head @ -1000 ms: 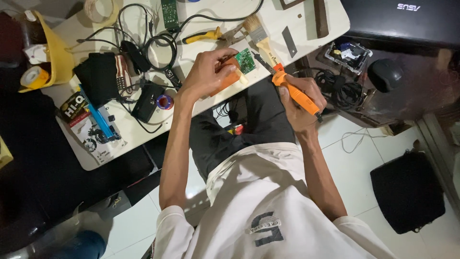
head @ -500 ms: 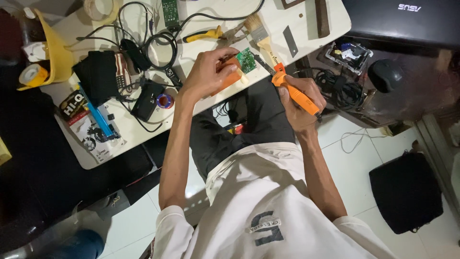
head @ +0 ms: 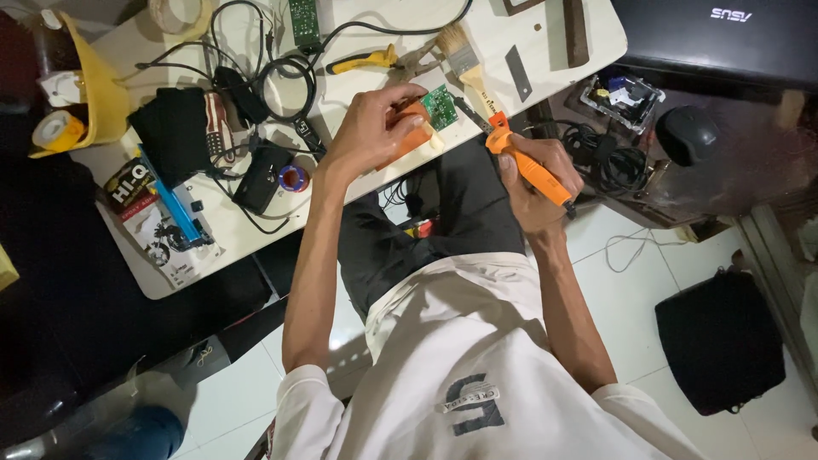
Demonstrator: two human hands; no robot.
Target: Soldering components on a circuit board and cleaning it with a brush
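Observation:
My left hand (head: 372,128) rests at the white table's front edge and grips an orange block (head: 411,129) that carries a small green circuit board (head: 440,106). My right hand (head: 537,183) is closed around an orange-handled soldering iron (head: 524,163). Its dark tip points up and left, ending just right of the circuit board. A paintbrush (head: 464,58) with pale bristles lies on the table just beyond the board.
The white table (head: 545,51) holds black cables (head: 281,81), yellow-handled pliers (head: 362,60), a second green board (head: 303,19), a blue solder spool (head: 291,178) and a black pouch (head: 177,132). A laptop (head: 724,38), a mouse (head: 688,134) and a black bag (head: 720,341) are at right.

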